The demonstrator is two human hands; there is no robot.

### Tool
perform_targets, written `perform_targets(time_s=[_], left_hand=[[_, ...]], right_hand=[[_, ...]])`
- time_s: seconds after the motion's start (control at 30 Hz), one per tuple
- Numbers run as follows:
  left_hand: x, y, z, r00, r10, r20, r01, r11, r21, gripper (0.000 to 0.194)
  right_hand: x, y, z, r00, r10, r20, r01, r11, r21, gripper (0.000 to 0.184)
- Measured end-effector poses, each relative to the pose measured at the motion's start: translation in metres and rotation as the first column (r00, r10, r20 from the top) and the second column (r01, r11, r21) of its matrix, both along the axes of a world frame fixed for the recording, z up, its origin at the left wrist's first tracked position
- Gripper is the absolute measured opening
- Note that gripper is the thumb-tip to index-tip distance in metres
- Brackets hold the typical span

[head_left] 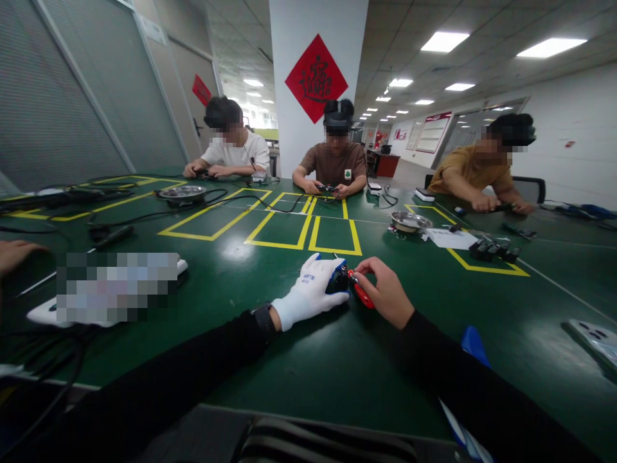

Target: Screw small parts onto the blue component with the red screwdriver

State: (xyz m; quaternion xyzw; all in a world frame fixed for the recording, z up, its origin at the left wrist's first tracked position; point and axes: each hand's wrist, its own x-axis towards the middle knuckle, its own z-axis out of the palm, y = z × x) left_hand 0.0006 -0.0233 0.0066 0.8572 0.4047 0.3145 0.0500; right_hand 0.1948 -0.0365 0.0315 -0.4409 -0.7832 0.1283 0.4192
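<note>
My left hand [311, 289], in a white work glove with a blue palm, is closed around a small black part [339, 279] on the green table. Its fingers hide most of the part. My bare right hand [383, 289] comes in from the right, thumb and fingers pinched on a red-handled tool [364, 296]. The tool's head meets the black part beside the gloved fingers, and its exact kind is hidden. Right of that hand, a blue object [475, 347] shows partly behind my black sleeve.
Yellow tape marks rectangles on the green table [270, 292]. Metal bowls [411, 222], several black parts [495, 249], a paper sheet and cables lie farther off. A white object [110, 289], blurred out, sits at left; a phone [595, 339] at right. Three people work across the table.
</note>
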Motion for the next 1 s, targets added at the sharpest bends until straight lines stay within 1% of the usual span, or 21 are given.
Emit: perform_targets(time_s=[0.07,0.1,0.2,0.3,0.37,0.5,0.57,0.73,0.9,1.0], left_hand=[[0.0029,0.0043,-0.0021,1.000,0.016,0.006,-0.016,1.000,0.005,0.075],[0.0042,0.0066,-0.0033,1.000,0.015,0.004,-0.015,1.000,0.003,0.075],[0.0056,0.0112,-0.0061,1.000,0.002,0.018,-0.001,1.000,-0.009,0.066],[0.0043,0.0111,-0.0073,0.999,-0.014,0.037,0.015,1.000,-0.024,0.073],[0.0040,0.0100,-0.0071,0.998,-0.036,0.050,0.037,0.999,-0.027,0.074],[0.0058,0.0088,-0.0051,0.988,-0.100,0.117,0.107,0.993,-0.053,0.058],[0.0064,0.0087,-0.0040,0.981,-0.126,0.147,0.136,0.989,-0.061,0.054],[0.0059,0.0087,-0.0028,0.975,-0.140,0.171,0.153,0.986,-0.066,0.053],[0.0053,0.0085,-0.0027,0.971,-0.161,0.180,0.175,0.982,-0.070,0.053],[0.0054,0.0083,-0.0028,0.968,-0.162,0.189,0.179,0.981,-0.077,0.054]], right_hand=[[-0.0013,-0.0009,-0.0005,0.999,0.036,0.023,-0.035,0.999,-0.012,0.005],[-0.0018,-0.0013,-0.0008,0.998,0.055,0.029,-0.054,0.998,-0.027,0.005],[-0.0025,-0.0023,-0.0014,0.993,0.102,0.057,-0.098,0.993,-0.067,0.007],[-0.0028,-0.0038,-0.0012,0.986,0.113,0.119,-0.107,0.993,-0.058,0.007],[-0.0036,-0.0054,-0.0002,0.978,0.114,0.173,-0.110,0.993,-0.038,0.007],[-0.0057,-0.0080,0.0035,0.953,0.106,0.284,-0.112,0.994,0.007,0.009],[-0.0060,-0.0081,0.0047,0.932,0.091,0.350,-0.111,0.993,0.036,0.011],[-0.0054,-0.0073,0.0043,0.862,0.065,0.504,-0.146,0.982,0.124,0.016],[-0.0055,-0.0085,0.0050,0.821,0.016,0.570,-0.170,0.961,0.217,0.022],[-0.0047,-0.0077,0.0051,0.794,0.016,0.607,-0.201,0.950,0.238,0.024]])
